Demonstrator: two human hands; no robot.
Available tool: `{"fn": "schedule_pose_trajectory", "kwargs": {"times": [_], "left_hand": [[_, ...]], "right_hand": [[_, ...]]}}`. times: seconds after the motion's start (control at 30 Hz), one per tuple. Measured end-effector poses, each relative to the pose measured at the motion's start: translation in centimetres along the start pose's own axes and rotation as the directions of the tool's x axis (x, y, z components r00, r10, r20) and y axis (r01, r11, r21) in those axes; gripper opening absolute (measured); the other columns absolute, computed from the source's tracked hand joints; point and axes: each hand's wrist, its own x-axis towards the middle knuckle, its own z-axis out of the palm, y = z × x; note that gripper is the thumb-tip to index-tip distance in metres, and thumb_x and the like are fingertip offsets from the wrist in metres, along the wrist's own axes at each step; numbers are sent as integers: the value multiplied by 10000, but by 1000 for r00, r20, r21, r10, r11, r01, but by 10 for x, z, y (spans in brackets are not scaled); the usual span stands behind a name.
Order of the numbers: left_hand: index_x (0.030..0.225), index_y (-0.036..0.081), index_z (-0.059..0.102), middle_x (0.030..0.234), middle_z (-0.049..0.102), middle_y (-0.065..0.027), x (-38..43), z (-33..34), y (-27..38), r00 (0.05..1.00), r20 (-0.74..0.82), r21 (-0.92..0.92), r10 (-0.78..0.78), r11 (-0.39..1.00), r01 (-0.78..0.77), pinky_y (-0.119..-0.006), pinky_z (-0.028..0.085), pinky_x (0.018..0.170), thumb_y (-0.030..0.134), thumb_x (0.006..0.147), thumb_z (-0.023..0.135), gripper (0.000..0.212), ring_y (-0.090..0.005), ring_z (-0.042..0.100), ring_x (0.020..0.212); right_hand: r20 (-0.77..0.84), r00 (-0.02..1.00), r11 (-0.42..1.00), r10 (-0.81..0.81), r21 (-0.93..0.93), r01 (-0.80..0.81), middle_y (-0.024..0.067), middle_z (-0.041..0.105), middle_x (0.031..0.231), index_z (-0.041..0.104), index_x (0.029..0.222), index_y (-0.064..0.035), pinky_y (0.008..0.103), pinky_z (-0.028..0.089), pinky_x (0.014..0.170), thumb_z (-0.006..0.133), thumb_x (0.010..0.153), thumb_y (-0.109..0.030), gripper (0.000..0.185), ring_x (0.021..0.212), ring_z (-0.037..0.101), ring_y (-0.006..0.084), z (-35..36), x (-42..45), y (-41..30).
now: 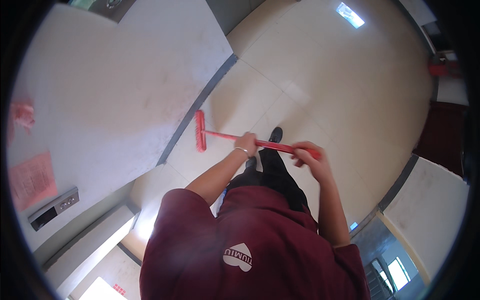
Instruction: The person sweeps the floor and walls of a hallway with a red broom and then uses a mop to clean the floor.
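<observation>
A red broom with a bristled head [201, 131] and a long red handle [275, 146] reaches across in front of me. Its head is low at the left, close to the dark skirting of the wall. My left hand [246, 144], with a light bracelet at the wrist, grips the handle's middle. Near the handle's top end is my right hand [309, 157], its fingers curled around the handle and slightly blurred. Whether the bristles touch the floor I cannot tell.
A white wall [150, 75] with dark skirting [200, 105] runs along the left, bearing a pink paper [33, 180] and a metal panel [54, 208]. My dark shoes [276, 134] stand on the tiled floor [337, 105]. Another wall [423, 210] and a doorway are at the lower right.
</observation>
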Motion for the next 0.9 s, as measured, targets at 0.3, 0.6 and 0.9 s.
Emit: {"fn": "schedule_pose_trajectory", "kwargs": {"times": [0.3, 0.6, 0.9], "left_hand": [[887, 136, 603, 950, 579, -169, 136, -15, 9, 986, -161, -65, 34, 997, -45, -435, 505, 743, 171, 777, 655, 127, -373, 598, 881], [947, 149, 644, 1046, 604, -165, 214, -13, 248, 952, 28, -97, 304, 949, -300, -470, 502, 804, 144, 790, 593, 165, -359, 611, 962], [920, 85, 631, 998, 632, -154, 203, -48, 374, 777, 80, -127, 624, 780, -613, -457, 522, 770, 142, 767, 611, 164, -356, 643, 892]], "right_hand": [[-123, 992, 996, -39, 69, 48, 48, 635, 766, 660, 1021, -11, 221, 486, 573, 598, 905, -181, 214, 631, 603, 97, -28, 105, -29], [-610, 784, 992, -115, -114, 57, 93, 667, 764, 661, 1042, -7, 224, 482, 543, 564, 918, -170, 227, 589, 606, 118, -137, 19, -106], [-738, 561, 922, -376, -357, 149, 99, 668, 764, 665, 1025, -12, 204, 446, 493, 549, 926, -215, 254, 555, 585, 109, -166, -34, -164]]}}
